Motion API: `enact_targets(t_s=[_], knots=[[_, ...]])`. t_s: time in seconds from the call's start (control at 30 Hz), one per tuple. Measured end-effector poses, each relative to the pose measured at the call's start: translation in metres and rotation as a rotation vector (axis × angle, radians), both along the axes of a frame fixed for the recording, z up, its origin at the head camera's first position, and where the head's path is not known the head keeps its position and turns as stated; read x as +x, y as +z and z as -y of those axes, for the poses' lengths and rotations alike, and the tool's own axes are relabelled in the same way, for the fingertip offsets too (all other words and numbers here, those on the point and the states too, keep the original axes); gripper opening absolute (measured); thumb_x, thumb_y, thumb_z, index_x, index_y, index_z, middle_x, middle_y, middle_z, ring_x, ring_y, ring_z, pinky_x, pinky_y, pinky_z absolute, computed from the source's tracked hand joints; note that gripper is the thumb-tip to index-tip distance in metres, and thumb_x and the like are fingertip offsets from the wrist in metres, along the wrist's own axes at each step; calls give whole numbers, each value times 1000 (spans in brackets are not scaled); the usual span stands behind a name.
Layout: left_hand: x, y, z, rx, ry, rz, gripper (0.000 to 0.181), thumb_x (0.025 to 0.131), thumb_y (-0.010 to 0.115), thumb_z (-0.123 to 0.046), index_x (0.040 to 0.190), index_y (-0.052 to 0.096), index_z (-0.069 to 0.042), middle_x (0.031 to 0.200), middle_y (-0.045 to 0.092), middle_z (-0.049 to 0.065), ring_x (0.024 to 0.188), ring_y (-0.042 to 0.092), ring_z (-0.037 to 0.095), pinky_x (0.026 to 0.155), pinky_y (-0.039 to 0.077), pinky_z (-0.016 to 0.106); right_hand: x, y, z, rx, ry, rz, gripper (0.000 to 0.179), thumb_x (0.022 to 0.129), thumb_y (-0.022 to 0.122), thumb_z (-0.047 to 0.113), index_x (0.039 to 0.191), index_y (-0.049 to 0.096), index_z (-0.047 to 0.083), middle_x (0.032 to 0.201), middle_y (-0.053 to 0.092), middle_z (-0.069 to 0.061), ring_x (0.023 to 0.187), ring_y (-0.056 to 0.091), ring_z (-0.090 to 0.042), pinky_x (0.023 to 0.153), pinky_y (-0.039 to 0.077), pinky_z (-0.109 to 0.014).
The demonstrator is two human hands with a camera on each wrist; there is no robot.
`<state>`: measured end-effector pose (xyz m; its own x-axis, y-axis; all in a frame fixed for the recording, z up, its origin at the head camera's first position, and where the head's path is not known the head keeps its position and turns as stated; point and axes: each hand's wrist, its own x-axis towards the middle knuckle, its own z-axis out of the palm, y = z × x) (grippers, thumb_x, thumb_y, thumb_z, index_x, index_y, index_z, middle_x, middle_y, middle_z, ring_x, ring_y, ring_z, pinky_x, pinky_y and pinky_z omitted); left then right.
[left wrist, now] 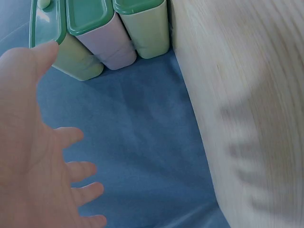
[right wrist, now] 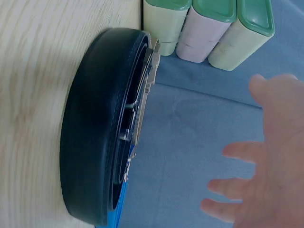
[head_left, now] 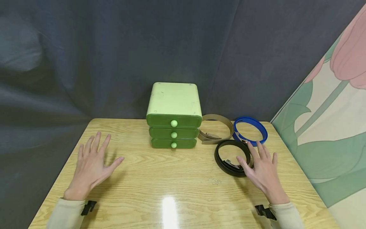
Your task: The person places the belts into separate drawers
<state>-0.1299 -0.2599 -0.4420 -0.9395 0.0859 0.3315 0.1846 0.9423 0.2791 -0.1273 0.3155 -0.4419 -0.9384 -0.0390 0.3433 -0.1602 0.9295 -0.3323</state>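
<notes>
My left hand [head_left: 91,165] hovers above the left side of the table with its fingers spread, holding nothing. On the right, my right hand [head_left: 264,173] is likewise spread and holds nothing. It is nearest to a coiled black belt [head_left: 228,170], partly covering its right edge in the head view. In the right wrist view the black belt [right wrist: 95,128] stands on its edge, apart from the fingers. Behind it lie a coiled tan belt [head_left: 228,122] and a coiled blue belt [head_left: 261,127]. A green cabinet [head_left: 174,98] with three drawers and round knobs stands at the back middle, its drawers closed.
The wooden table [head_left: 137,190] has a bright light reflection near its front. A dark curtain [head_left: 128,57] hangs behind and along the left. To the right is a panel with a flower pattern [head_left: 328,127]. Black straps sit at both wrists.
</notes>
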Motion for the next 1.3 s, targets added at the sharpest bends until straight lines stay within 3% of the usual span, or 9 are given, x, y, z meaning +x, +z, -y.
enact_targets(t_s=[0.17,0.4,0.73,0.83,1.07,1.17,1.3], knots=[[-2,0,-2,32,-18,-8,99,96,65,-64,170,26,-12,175,19,28,154,25,57,122,13,79,-3,2,7,-88,50,-73,68,106,64,42,160,47,5,164,39,-34,146,37,-61,120,12,-83],[-8,3,-6,86,-32,-41,95,96,68,-58,169,29,-11,172,27,28,150,31,58,117,24,79,-11,4,19,-172,90,-192,60,102,73,29,151,57,-1,155,53,-31,139,49,-58,110,37,-75],[-13,1,-13,172,-39,-82,87,98,71,-50,167,35,-9,170,35,27,145,40,60,109,33,79,-19,7,41,-296,128,-297,50,97,77,14,144,65,2,142,67,-25,132,59,-48,108,45,-67],[-15,0,-15,200,-42,-79,83,100,70,-48,166,37,-9,169,36,27,145,41,59,110,34,78,-21,7,49,-322,138,-327,46,96,78,11,139,68,2,135,71,-23,124,65,-44,104,49,-57],[-14,-5,-26,267,-49,-28,78,104,65,-47,166,36,-10,169,36,25,147,41,55,109,37,77,-19,6,64,-400,197,-363,39,95,77,4,134,72,5,123,78,-14,107,71,-33,99,44,-10],[-14,-9,-31,297,-61,-9,77,105,63,-46,167,35,-11,169,38,24,149,41,53,110,38,76,-17,5,71,-431,216,-352,38,95,77,3,132,73,5,121,79,-11,102,73,-28,96,47,-9],[-18,-12,-39,337,-79,1,73,107,60,-46,167,35,-11,169,39,22,149,42,51,109,40,75,-19,6,81,-461,232,-321,37,96,77,5,133,72,8,119,79,-7,97,73,-13,92,53,-15]])
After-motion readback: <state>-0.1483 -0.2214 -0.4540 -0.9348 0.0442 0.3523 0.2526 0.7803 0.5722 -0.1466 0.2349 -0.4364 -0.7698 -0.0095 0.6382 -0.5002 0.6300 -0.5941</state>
